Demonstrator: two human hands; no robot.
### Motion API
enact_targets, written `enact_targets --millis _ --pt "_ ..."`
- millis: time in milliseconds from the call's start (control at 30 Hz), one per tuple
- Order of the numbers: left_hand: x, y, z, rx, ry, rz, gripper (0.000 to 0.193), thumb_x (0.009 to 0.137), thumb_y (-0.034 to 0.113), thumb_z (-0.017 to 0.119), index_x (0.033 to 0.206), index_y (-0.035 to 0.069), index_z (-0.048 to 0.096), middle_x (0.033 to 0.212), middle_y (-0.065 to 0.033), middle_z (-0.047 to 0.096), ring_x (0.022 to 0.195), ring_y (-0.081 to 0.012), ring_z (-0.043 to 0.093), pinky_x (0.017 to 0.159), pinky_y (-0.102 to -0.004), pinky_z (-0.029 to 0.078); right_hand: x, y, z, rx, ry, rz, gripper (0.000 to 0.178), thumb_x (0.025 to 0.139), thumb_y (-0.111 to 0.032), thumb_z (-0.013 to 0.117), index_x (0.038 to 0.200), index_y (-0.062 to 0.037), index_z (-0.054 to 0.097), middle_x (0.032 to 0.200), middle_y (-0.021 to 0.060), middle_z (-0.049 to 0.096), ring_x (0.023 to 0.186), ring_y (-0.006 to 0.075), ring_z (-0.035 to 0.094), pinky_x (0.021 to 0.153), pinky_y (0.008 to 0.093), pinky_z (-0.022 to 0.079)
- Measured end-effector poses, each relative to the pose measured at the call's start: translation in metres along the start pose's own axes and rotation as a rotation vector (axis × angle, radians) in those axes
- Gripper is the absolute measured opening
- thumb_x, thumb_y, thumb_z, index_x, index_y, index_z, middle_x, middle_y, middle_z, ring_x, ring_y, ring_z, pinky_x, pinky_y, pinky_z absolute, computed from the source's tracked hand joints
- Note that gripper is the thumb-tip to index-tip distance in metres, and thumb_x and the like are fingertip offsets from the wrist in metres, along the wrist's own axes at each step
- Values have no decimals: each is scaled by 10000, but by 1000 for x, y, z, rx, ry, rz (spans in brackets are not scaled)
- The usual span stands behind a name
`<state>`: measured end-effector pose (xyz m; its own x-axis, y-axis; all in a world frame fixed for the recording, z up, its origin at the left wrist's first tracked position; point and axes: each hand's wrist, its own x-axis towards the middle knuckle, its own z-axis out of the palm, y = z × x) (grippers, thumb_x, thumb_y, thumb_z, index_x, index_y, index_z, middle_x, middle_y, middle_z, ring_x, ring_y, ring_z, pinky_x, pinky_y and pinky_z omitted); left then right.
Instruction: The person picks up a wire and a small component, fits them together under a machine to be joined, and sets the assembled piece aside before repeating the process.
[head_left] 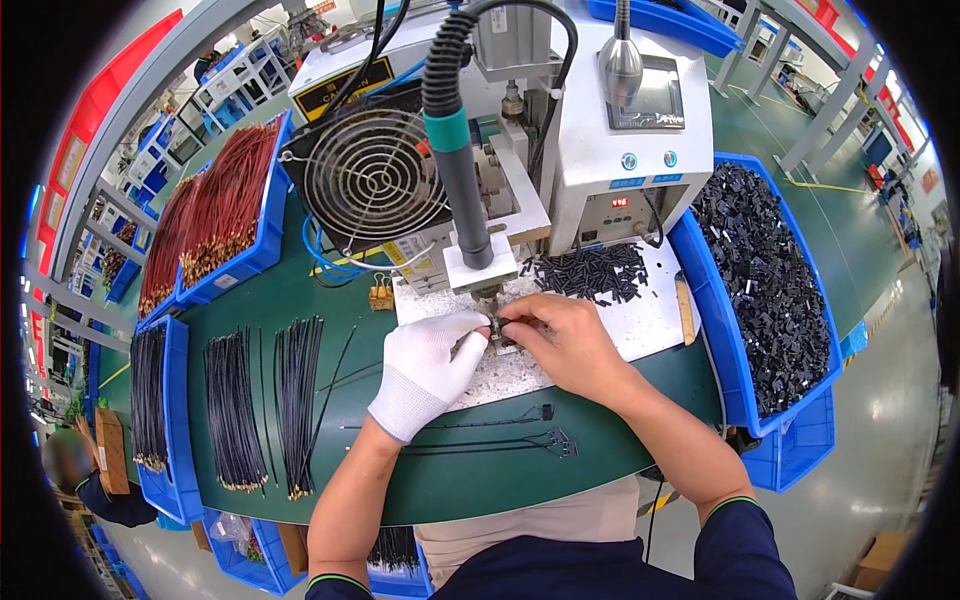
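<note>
My left hand (428,362), in a white knit glove, is closed in a pinch at the small metal fixture (502,343) under the machine's press head (487,283). My bare right hand (572,342) pinches at the same spot from the right, its fingertips almost meeting the gloved ones. Something small and dark shows between the fingers, too hidden to name. Behind the right hand, short black tubes (595,272) lie heaped on the white work plate (645,320). Thin black cables (480,447) with small black ends lie on the green table in front of my wrists.
Bundles of black cables (235,410) lie at left, beside blue bins of black cables (150,395) and red cables (225,205). A blue bin of black plastic parts (765,290) stands at right. A fan (375,175) and ribbed hose (445,75) overhang the table. A wooden-handled tool (685,310) lies at the plate's edge.
</note>
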<state>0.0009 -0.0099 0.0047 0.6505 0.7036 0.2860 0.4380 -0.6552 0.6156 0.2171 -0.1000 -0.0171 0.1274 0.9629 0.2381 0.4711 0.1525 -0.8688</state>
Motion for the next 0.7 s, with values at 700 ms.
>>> enact_targets --millis 700 --pt "5 3 -3 108 -14 48 184 1015 227 762 1058 91 879 983 -138 846 921 -364 817 811 -459 639 1 3 2 -28 20 -93 196 1017 -28 812 1198 47 815 1100 186 844 971 327 837 873 397 656"
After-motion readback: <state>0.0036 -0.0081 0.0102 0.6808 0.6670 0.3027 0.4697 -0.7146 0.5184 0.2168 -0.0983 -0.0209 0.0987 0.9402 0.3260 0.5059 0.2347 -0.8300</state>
